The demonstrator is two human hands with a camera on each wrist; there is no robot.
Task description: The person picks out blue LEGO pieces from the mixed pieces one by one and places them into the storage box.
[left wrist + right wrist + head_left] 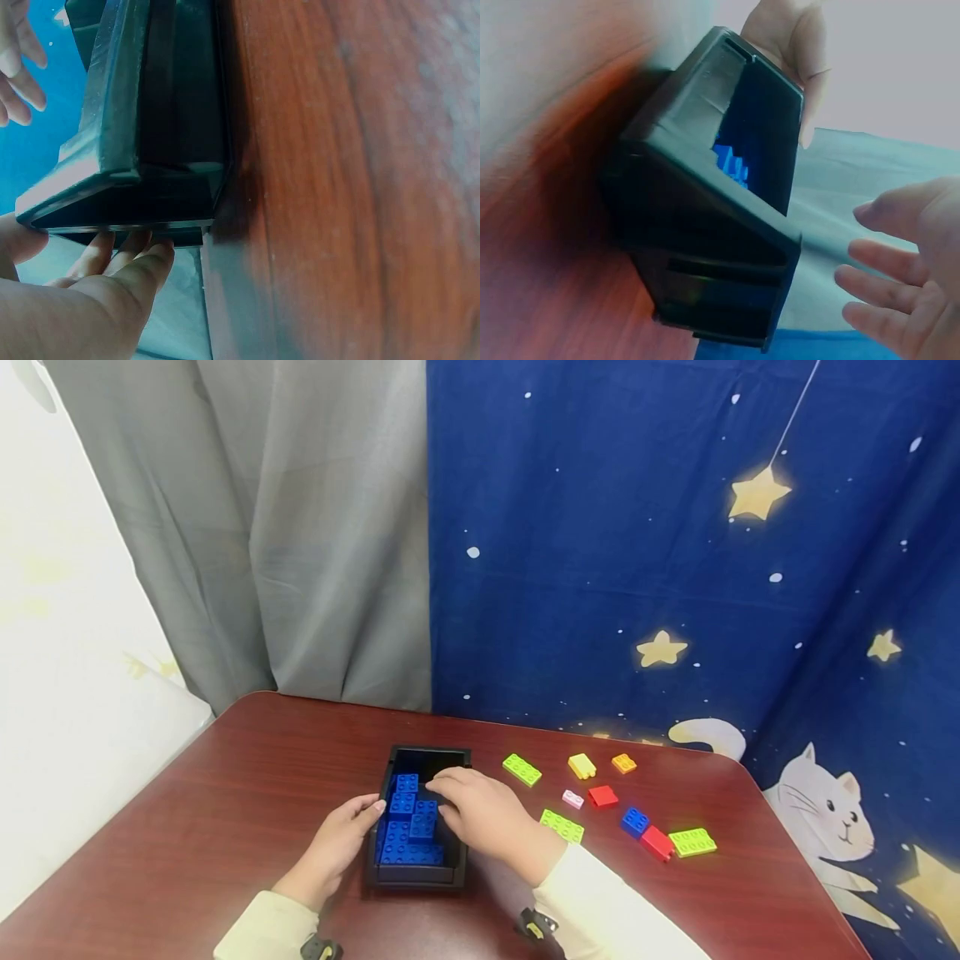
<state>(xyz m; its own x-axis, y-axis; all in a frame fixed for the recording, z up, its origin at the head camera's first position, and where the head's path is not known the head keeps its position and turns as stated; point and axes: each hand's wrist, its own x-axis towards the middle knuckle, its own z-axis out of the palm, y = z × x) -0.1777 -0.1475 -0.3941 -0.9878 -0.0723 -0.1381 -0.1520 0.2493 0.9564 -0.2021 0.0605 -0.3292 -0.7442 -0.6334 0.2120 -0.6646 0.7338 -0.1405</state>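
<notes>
A black storage bin (416, 878) stands on the table, with several blue toy bricks (423, 821) stacked inside against its left part. My left hand (341, 839) grips the bin's left side, thumb at the rim and fingers along the outer wall, as the left wrist view shows on the bin (184, 82). Over the bin's right rim hovers my right hand (487, 814). In the right wrist view that right hand (915, 277) has its fingers spread apart, holds nothing and is clear of the bin (697, 225). Only a few blue bricks (731, 161) show there.
Loose bricks lie to the right: several green ones such as a green brick (522, 769), a yellow brick (582, 766), an orange brick (624, 763), a pink brick (572, 798), red bricks (658, 842) and a blue brick (634, 822). Curtains (345, 527) hang behind the table (225, 827).
</notes>
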